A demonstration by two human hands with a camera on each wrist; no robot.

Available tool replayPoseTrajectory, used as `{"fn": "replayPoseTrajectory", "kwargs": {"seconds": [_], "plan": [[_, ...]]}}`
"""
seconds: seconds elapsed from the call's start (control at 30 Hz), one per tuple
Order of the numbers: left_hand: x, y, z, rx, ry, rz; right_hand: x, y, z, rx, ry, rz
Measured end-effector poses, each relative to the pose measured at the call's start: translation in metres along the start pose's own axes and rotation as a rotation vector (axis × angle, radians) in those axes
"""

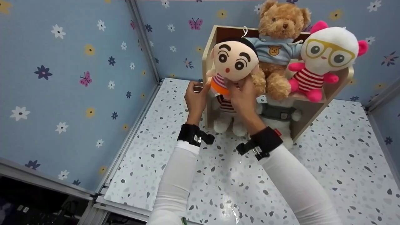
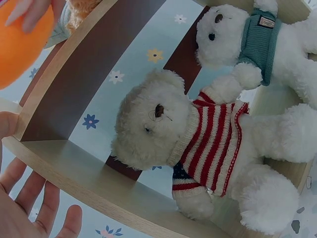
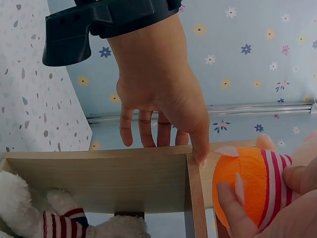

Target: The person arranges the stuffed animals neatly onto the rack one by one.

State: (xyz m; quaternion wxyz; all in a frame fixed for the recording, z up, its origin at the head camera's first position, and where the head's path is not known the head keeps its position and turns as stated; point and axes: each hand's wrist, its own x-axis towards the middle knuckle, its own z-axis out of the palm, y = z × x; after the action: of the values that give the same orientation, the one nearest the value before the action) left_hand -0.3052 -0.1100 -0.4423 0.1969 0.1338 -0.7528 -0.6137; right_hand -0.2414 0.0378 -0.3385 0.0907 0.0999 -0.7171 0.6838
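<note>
My right hand [image 1: 244, 97] grips a plush boy doll [image 1: 232, 64] around its body, thumb on the striped shirt. The doll has thick black eyebrows and orange shorts [image 3: 242, 186], and sits at the left of the small wooden shelf's upper level. My left hand [image 1: 196, 99] is at the shelf's left side panel [image 3: 99, 173]. Its thumb touches the front edge, while the fingers [image 2: 49, 203] extend loosely outside the panel. Beside the doll sit a brown teddy bear [image 1: 275, 51] in a blue top and a pink-and-white plush [image 1: 323, 57] with yellow glasses.
In the lower level are a white bear [image 2: 148, 119] in a red-striped sweater and another white bear [image 2: 225, 37] in a green top. The shelf stands on a speckled white tabletop [image 1: 218, 181], before blue flowered walls [image 1: 78, 47].
</note>
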Motion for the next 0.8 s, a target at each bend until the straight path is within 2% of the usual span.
{"fn": "replayPoseTrajectory", "kwargs": {"seconds": [0.1, 0.37, 0.5, 0.67, 0.8], "plan": [[0.0, 0.0, 0.0, 0.008, 0.008, -0.002, 0.002, -0.001, 0.002, -0.004, 0.028, 0.026], [0.0, 0.001, 0.001, 0.005, 0.022, -0.011, 0.008, 0.003, 0.01, -0.032, 0.103, 0.003], [-0.001, 0.002, 0.001, 0.017, 0.02, -0.017, 0.015, 0.015, 0.012, -0.053, 0.12, -0.029], [-0.002, 0.002, 0.001, 0.007, 0.025, 0.007, 0.031, 0.036, 0.012, -0.156, 0.132, -0.052], [-0.001, 0.001, 0.0, 0.007, 0.031, 0.024, 0.036, 0.039, 0.012, -0.266, 0.135, -0.041]]}}
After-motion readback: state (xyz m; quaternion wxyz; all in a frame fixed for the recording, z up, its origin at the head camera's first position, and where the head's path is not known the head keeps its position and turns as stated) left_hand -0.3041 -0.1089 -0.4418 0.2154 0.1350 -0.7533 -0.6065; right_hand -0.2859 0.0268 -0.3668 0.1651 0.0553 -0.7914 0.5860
